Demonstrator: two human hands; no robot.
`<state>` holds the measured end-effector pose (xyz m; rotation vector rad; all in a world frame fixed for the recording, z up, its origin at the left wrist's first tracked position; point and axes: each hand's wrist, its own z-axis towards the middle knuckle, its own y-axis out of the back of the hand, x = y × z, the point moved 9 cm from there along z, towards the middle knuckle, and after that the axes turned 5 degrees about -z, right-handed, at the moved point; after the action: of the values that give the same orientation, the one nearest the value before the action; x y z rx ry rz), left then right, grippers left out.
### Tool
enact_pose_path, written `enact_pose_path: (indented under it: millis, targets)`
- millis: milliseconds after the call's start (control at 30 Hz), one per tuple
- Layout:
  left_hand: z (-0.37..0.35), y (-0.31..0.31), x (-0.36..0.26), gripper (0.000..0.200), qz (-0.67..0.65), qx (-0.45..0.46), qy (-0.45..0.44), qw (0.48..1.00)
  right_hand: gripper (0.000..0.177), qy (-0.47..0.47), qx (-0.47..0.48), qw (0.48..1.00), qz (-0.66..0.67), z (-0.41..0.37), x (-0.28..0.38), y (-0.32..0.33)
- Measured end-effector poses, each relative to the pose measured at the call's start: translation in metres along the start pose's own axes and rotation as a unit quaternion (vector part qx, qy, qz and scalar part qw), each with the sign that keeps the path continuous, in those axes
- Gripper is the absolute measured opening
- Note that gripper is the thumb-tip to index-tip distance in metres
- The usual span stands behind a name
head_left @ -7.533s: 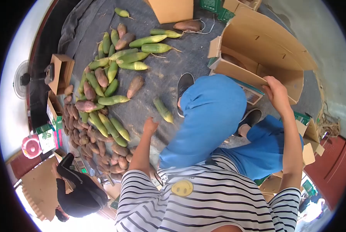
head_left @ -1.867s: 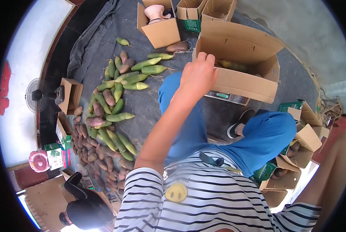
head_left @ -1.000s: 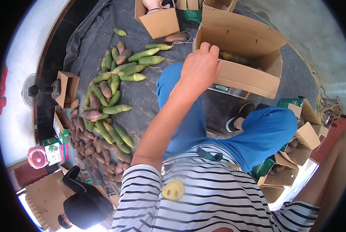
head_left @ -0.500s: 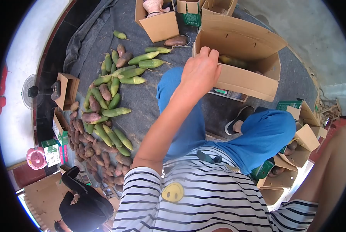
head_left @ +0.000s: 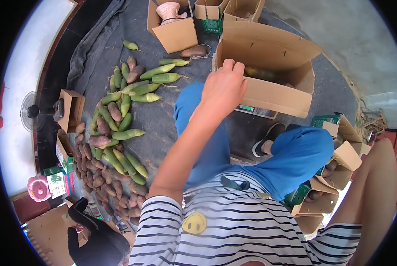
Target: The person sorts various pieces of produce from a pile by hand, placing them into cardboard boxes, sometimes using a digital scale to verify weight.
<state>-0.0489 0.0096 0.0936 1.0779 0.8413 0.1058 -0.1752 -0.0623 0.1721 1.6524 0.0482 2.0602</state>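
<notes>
My left hand (head_left: 224, 86) is closed, its fingers curled over the near left rim of an open cardboard box (head_left: 278, 95). Inside the box lies a green radish (head_left: 259, 73); the near wall hides part of the contents. Below the box's near side shows a digital scale (head_left: 257, 111) with a lit green display. My right arm (head_left: 373, 186) is bent at the right edge, and its hand is out of view. To the left of my left hand, several green radishes (head_left: 166, 78) lie on the dark ground cloth (head_left: 156, 122).
Reddish-brown root vegetables (head_left: 105, 173) are heaped at the left. A carton (head_left: 176, 37) with a pink patterned item (head_left: 169, 12) stands at the back. More cartons (head_left: 344, 155) stand at my right. A fan (head_left: 30, 111) is far left; a person in black (head_left: 99, 241) bends at lower left.
The whole view has shifted slightly, so things sit further left. My left hand stays at the box rim. The person in black has changed posture a little.
</notes>
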Motion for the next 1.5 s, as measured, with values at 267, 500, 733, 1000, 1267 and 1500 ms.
enact_pose_path:
  millis: [267, 500, 733, 1000, 1267, 1500]
  targets:
    - [-0.004, 0.017, -0.006, 0.031, -0.08, -0.105, -0.046, 0.99, 0.015, 0.079, -0.104, 0.991, 0.015, 0.017, 0.061, 0.04]
    - [-0.049, 0.081, 0.035, 0.033, -0.315, -0.367, -0.046, 0.874, 0.012, 0.091, -0.025, 0.992, -0.079, 0.048, 0.061, -0.011]
    - [-0.205, 0.016, 0.245, 0.038, -0.237, -0.326, 0.317, 0.858, 0.016, 0.219, 0.143, 0.945, -0.195, 0.051, 0.015, -0.135]
    - [-0.532, -0.004, 0.418, 0.058, 0.046, -0.175, 0.655, 0.733, 0.022, 0.302, 0.159, 0.905, -0.255, 0.041, -0.009, -0.192]
    - [-0.691, -0.044, 0.438, 0.062, 0.001, -0.219, 0.784, 0.581, 0.02, 0.321, 0.169, 0.899, -0.245, 0.04, -0.009, -0.198]
    - [-0.709, -0.082, 0.481, 0.078, -0.072, -0.297, 0.754, 0.581, 0.019, 0.306, 0.23, 0.885, -0.265, 0.041, -0.009, -0.216]
